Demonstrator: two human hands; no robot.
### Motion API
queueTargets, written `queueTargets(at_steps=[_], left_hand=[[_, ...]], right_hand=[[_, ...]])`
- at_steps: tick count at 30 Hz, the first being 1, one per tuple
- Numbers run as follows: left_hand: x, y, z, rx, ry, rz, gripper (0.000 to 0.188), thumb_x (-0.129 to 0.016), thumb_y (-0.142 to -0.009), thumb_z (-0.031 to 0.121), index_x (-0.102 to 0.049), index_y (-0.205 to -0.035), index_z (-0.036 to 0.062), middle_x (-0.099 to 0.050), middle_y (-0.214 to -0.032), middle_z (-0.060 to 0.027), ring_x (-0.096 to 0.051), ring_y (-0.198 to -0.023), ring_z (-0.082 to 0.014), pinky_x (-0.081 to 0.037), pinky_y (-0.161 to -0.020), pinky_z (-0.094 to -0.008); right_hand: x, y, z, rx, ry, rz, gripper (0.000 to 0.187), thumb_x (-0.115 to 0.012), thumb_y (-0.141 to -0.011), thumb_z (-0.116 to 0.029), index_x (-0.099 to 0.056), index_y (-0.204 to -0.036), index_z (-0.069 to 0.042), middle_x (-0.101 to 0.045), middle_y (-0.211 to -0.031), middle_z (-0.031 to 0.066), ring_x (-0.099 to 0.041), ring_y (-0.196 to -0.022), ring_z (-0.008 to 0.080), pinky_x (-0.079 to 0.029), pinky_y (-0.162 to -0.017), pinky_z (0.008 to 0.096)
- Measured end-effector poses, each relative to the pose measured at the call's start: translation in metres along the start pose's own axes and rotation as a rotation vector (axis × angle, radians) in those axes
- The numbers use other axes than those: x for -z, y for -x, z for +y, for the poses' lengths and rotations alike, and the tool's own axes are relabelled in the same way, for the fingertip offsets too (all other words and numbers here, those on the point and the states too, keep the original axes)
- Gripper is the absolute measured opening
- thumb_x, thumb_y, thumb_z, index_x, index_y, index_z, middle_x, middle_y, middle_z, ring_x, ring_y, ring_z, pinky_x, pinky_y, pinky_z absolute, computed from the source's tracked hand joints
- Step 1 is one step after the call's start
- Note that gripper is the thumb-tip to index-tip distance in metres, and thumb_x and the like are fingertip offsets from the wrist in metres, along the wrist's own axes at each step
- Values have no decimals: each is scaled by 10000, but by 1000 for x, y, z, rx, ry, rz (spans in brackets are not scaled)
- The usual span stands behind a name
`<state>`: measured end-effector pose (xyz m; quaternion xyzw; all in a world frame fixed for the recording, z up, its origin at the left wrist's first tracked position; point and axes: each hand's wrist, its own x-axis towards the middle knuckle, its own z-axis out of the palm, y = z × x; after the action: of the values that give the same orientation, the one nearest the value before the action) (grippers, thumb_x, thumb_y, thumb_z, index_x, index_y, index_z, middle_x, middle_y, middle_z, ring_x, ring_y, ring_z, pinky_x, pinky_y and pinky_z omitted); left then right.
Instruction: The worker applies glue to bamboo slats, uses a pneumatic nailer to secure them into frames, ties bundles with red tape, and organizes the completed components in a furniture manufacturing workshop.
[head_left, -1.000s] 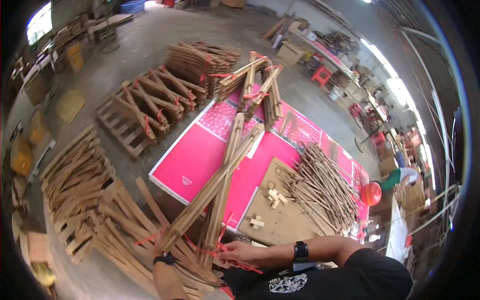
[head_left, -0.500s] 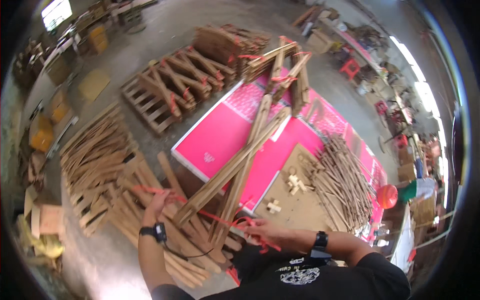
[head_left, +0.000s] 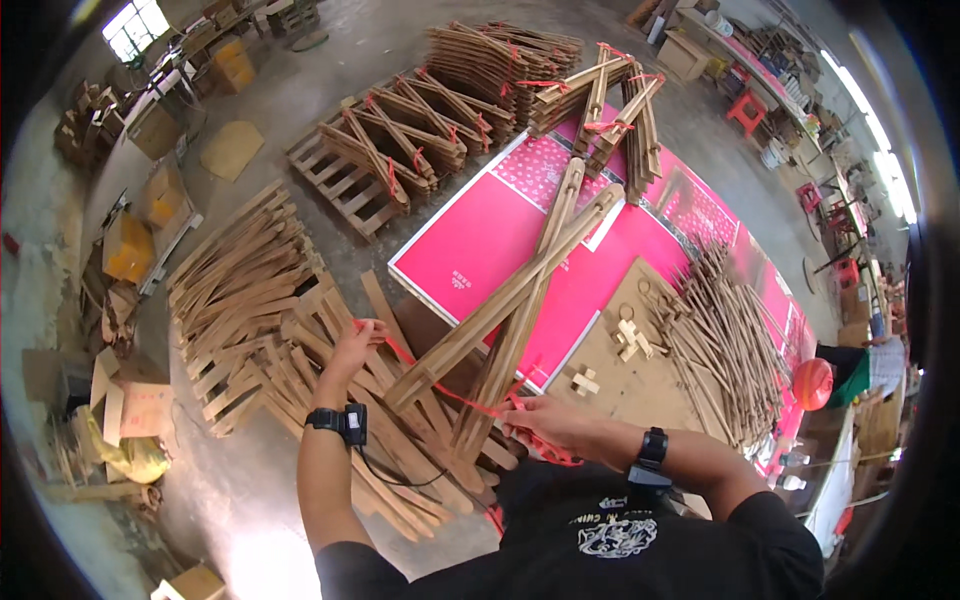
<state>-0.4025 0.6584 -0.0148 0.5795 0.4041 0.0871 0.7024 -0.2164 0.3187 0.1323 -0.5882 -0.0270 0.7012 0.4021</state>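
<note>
A red plastic ribbon (head_left: 462,398) runs between my two hands, across the near ends of two crossed bundles of long wooden slats (head_left: 500,312). At its left end, my left hand (head_left: 356,347) pinches it, fingers closed, just left of the bundles. My right hand (head_left: 550,424) is wrapped around the other part of the ribbon, and a loose bunch of it trails below the fingers. The slat bundles lie over a pink printed board (head_left: 455,268), their near ends jutting past its edge toward me. Whether the ribbon passes under the bundles, I cannot tell.
Left of me, loose wooden slats (head_left: 245,270) are heaped on the floor. Tied bundles (head_left: 400,130) rest on a pallet (head_left: 345,190) farther back. Thin sticks (head_left: 735,350) and small pale wood blocks (head_left: 585,382) lie on a brown board (head_left: 640,385) at right.
My head view has shifted, so the scene sits farther right and higher. Both hands keep hold of the ribbon; the right hand's grip looks more closed over its bunched part.
</note>
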Motion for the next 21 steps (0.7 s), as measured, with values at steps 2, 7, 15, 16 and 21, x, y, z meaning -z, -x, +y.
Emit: queueTargets(at_steps=[2,7,15,16,21], left_hand=[[1,0,5,-23,-28,9,355,-472,-1097,306,-656,-1180,14,-725,-1004,-73,-670,-919,-161,-522,-837,-304],[18,16,1,-141,-173,-30,334,-495,-1090,296,-681,-1186,35,-687,-929,-20,-615,-821,-109,-507,-794,-259],[31,53,18,-201,-141,230,335,-536,-1076,302,-714,-1160,31,-665,-915,8,-616,-837,-115,-509,-829,-260],[35,55,17,-203,-142,239,335,-536,-1076,302,-714,-1160,31,-665,-915,8,-616,-837,-115,-509,-829,-260],[-21,68,63,-232,67,209,340,-520,-1085,275,-699,-1162,-3,-695,-964,-16,-605,-857,-102,-487,-829,-269]], right_hand=[[0,-18,12,20,95,-20,220,-598,-1032,-208,-667,-1164,-46,-647,-840,-8,-542,-591,53,-421,-498,217],[-1,-27,17,78,29,-1,247,-634,-1002,-275,-683,-901,-55,-608,-717,-7,-516,-573,77,-425,-527,258],[-5,-34,1,32,207,-6,303,-662,-975,-311,-653,-790,-72,-593,-680,-6,-524,-577,97,-414,-527,283],[-8,-36,-2,36,195,-5,316,-663,-970,-317,-640,-765,-78,-584,-669,-7,-521,-575,100,-407,-518,287],[0,-52,-1,30,156,25,246,-675,-961,-244,-646,-817,-47,-576,-666,2,-554,-545,85,-427,-503,236]])
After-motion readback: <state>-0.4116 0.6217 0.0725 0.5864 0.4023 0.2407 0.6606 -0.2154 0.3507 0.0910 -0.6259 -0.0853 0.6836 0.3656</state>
